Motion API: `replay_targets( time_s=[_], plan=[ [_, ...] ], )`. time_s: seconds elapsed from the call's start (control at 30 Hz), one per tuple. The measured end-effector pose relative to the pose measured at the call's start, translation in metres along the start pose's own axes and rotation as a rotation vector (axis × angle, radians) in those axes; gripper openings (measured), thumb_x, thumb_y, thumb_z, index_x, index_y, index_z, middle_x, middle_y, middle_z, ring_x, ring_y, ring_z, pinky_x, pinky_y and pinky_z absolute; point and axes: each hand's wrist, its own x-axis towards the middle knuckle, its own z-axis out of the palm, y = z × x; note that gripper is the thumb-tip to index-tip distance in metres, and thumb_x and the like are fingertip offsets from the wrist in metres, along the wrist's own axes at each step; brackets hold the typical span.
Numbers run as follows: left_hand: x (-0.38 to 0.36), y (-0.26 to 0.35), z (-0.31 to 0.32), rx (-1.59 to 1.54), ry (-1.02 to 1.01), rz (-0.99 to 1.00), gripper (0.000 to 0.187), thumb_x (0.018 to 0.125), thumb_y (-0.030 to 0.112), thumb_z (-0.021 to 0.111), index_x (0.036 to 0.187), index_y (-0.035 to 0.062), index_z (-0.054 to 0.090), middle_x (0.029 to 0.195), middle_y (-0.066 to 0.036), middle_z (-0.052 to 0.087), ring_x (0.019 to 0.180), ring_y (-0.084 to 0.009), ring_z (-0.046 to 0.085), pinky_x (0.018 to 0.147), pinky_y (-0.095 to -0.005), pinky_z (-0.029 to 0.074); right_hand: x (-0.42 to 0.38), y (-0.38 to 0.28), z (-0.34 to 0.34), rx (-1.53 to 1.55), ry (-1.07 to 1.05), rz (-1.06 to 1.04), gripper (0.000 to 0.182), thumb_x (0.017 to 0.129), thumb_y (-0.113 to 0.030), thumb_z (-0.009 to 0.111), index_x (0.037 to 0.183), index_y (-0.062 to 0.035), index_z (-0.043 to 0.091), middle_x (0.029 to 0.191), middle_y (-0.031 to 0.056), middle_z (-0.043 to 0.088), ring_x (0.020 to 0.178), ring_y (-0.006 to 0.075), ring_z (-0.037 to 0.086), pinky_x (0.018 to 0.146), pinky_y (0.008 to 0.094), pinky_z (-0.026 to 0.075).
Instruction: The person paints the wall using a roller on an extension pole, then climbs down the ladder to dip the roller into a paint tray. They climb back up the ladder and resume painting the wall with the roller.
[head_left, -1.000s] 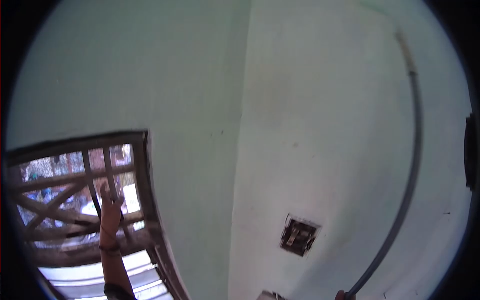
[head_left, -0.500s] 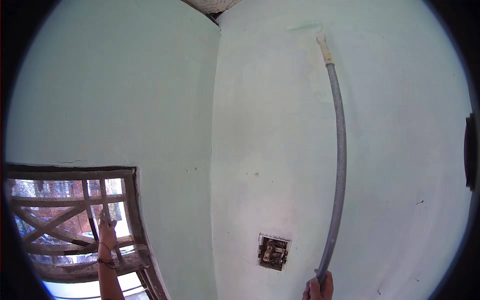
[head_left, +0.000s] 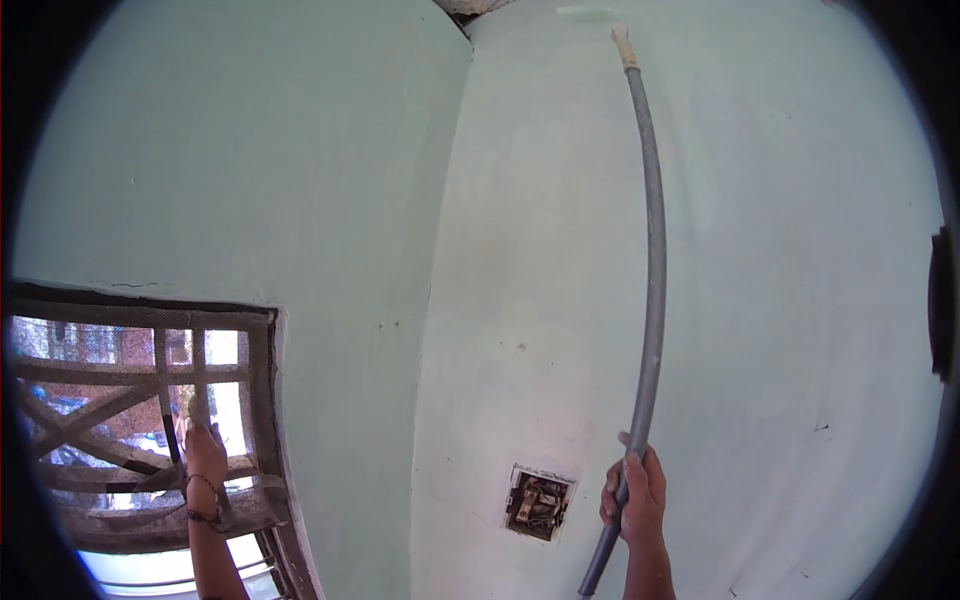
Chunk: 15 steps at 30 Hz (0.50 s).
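My right hand (head_left: pixel 636 493) is wrapped round the lower part of a long grey pole (head_left: pixel 655 270). The pole rises along the pale green wall (head_left: pixel 540 250) to a cream-coloured handle (head_left: pixel 624 46) at its top end. A paint roller (head_left: pixel 588 11) shows faintly against the wall near the top edge. On the left, my left hand (head_left: pixel 206 450), with bracelets at the wrist, is raised at the window grille (head_left: pixel 110 376), its fingers closed at a vertical bar.
An open electrical box (head_left: pixel 539 503) with wires inside is set in the wall, left of the pole. Nails (head_left: pixel 821 428) stick out at the lower right. A wall corner runs down the middle, and a dark object (head_left: pixel 940 305) stands at the right edge.
My right hand and the pole have moved up in view, and more of the forearm shows. The pole's top end now sits higher and further left. The window has shifted up slightly.
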Motion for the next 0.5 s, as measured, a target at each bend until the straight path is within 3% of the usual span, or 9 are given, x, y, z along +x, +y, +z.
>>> replay_targets(
  time_s=[0.17,0.23,0.33,0.43,0.5],
  plan=[
    [-0.006,0.007,-0.009,-0.049,-0.060,0.017,0.036,0.093,0.019,0.042,0.109,-0.0124,0.047,0.106,-0.031,0.053,0.099,-0.0443,0.051,0.088,-0.0478,0.041,0.036,-0.002,0.056,0.055,0.023,-0.008,0.033,0.098,-0.026,0.038,0.123,-0.0051,0.042,0.065,0.0023,0.047,0.039,0.0091,0.043,0.033,0.0247,0.041],
    [-0.003,0.002,-0.004,0.105,-0.080,0.074,0.041,0.093,0.019,0.041,0.116,-0.0154,0.042,0.111,-0.032,0.051,0.102,-0.0443,0.050,0.090,-0.0467,0.041,0.045,0.013,0.068,0.011,0.017,-0.024,0.031,0.098,-0.027,0.037,0.121,-0.0078,0.042,0.064,0.0025,0.047,0.039,0.0097,0.043,0.033,0.0256,0.043],
    [-0.003,0.004,-0.003,0.031,-0.084,0.043,0.044,0.094,0.018,0.040,0.119,-0.0171,0.039,0.113,-0.033,0.050,0.103,-0.0439,0.050,0.091,-0.0465,0.041,0.048,0.029,0.093,0.066,-0.066,0.101,0.027,0.097,-0.031,0.042,0.114,-0.0114,0.040,0.060,0.0000,0.044,0.039,0.0066,0.040,0.034,0.0230,0.037],
    [-0.005,-0.002,0.003,0.060,-0.013,0.092,0.041,0.093,0.017,0.039,0.118,-0.0160,0.041,0.111,-0.033,0.051,0.103,-0.0432,0.050,0.091,-0.0465,0.040,0.048,0.048,0.110,0.080,-0.054,0.084,0.028,0.096,-0.032,0.042,0.115,-0.0114,0.040,0.058,-0.0008,0.043,0.037,0.0060,0.038,0.032,0.0224,0.034],
    [-0.008,0.004,-0.004,0.029,-0.079,0.045,0.040,0.093,0.016,0.039,0.117,-0.0159,0.042,0.110,-0.032,0.051,0.103,-0.0428,0.050,0.090,-0.0461,0.041,0.053,0.054,0.120,0.065,-0.037,0.099,0.028,0.097,-0.033,0.041,0.115,-0.0116,0.041,0.057,-0.0016,0.042,0.036,0.0058,0.037,0.031,0.0227,0.033]
  ],
)
